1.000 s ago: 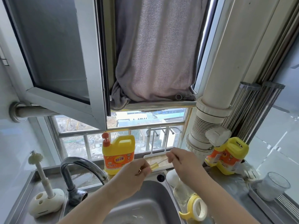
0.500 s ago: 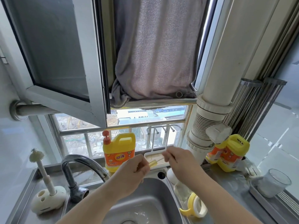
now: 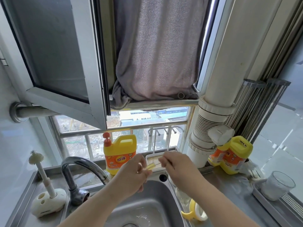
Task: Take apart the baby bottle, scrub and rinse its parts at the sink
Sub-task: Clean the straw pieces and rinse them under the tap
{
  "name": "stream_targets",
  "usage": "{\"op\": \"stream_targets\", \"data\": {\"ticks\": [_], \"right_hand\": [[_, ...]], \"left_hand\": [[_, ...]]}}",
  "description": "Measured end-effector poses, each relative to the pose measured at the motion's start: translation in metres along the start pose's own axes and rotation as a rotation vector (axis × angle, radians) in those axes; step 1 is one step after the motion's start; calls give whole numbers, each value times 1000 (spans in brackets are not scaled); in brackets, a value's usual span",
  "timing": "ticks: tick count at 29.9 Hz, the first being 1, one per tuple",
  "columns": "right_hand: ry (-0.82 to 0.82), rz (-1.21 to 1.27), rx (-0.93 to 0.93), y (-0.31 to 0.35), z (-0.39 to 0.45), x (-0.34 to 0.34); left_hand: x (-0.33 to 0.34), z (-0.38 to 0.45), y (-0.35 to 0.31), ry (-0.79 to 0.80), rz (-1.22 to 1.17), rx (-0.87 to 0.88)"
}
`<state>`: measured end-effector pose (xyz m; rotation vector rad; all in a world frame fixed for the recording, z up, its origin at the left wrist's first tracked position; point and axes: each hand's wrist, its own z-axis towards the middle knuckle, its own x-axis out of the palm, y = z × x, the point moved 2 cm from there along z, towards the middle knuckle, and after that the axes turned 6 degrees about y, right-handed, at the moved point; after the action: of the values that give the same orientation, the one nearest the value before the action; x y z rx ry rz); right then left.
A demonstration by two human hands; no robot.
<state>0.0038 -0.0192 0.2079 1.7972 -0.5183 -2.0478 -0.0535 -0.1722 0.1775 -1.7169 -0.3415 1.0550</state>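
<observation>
Head view: over the sink (image 3: pixel 170 199), left hand (image 3: pixel 132 173) pinches a small yellow straw piece (image 3: pixel 150 166); right hand (image 3: pixel 176 166) pinches a thin brush wire (image 3: pixel 158 163) beside it; bottle's yellow-handled collar (image 3: pixel 194 212) lies on the counter (image 3: pixel 229 190).

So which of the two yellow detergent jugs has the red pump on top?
The detergent jug standing upright on the sill behind the faucet. The other jug, right of the white pipe, leans and shows no pump.
</observation>
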Motion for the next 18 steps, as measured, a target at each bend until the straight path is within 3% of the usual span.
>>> {"op": "stream_targets", "data": {"ticks": [5,9,12,15,18], "right_hand": [[-38,48,35,-4,6,-2],[53,0,-43,0,-2,3],[1,77,29,-7,0,-1],[90,-39,-65,2,0,5],[56,-1,-9,-3,2,1]], "left_hand": [[0,0,-4,-23,212,14],[-4,3,4,22,128,35],[-2,2,7,69,14,11],[0,-4,3,99,-89,-3],[-6,-8,2,122,-40,-50]]}}
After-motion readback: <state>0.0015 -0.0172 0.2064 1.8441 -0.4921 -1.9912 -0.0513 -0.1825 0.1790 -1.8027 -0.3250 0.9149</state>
